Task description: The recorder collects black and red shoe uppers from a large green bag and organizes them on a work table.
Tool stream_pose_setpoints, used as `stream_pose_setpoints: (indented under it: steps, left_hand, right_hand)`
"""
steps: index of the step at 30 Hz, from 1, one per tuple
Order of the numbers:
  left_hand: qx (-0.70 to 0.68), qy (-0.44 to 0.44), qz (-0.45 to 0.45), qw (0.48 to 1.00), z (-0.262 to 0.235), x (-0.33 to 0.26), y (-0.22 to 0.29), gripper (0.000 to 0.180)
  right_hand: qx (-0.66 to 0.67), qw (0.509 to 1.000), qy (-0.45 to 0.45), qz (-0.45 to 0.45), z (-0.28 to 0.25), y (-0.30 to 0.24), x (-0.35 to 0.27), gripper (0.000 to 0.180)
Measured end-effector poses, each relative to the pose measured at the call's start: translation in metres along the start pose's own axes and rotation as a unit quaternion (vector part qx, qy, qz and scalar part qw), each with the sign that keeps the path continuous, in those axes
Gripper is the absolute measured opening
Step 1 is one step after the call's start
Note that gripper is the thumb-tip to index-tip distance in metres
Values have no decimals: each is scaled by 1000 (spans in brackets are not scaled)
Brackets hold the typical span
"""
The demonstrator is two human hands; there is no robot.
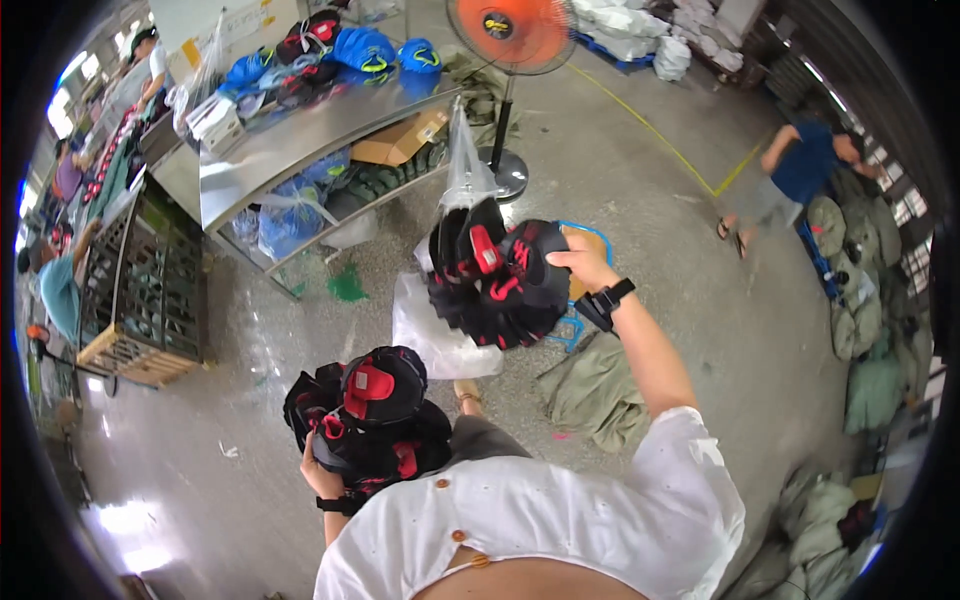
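Observation:
My right hand [582, 260] is out ahead, thumb on top, gripping a bundle of black-and-red shoe uppers [535, 270]. Its uppers are nested tightly together above a clear plastic bag [425, 325] and a blue-framed stool [572, 328]. At lower left, my left hand [322, 474] is closed on the edge of a second bundle of black-and-red uppers [382, 385], held close against my body. Part of that hand's fingers are hidden by the bundle. Both bundles have red tongue patches showing.
A metal table [275, 150] carries blue and black uppers. Beyond the right bundle stands an orange fan [510, 30]. An olive sack [600, 390] lies on the floor. A slatted cart [140, 290] stands left. A person [800, 170] is at the right, beside piled sacks [855, 290].

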State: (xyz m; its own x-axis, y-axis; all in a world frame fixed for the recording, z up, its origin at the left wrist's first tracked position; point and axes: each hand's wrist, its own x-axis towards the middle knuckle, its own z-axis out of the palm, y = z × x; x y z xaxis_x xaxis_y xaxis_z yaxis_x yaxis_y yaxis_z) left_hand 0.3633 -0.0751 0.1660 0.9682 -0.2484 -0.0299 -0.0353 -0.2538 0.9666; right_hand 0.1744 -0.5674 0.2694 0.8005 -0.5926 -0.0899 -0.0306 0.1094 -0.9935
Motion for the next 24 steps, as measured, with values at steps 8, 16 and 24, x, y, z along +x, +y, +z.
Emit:
stream_pose_setpoints:
  steps: [8, 16, 24]
  left_hand:
    - [180, 60, -26, 982, 12, -2, 6, 42]
    - [147, 41, -115, 982, 37, 25, 27, 33]
    - [-56, 73, -117, 989, 99, 62, 67, 30]
  right_hand:
    - [-611, 761, -213, -47, 2, 169, 101, 18]
    - [-511, 810, -85, 274, 38, 419, 95, 20]
    - [-53, 882, -367, 292, 127, 365, 51, 56]
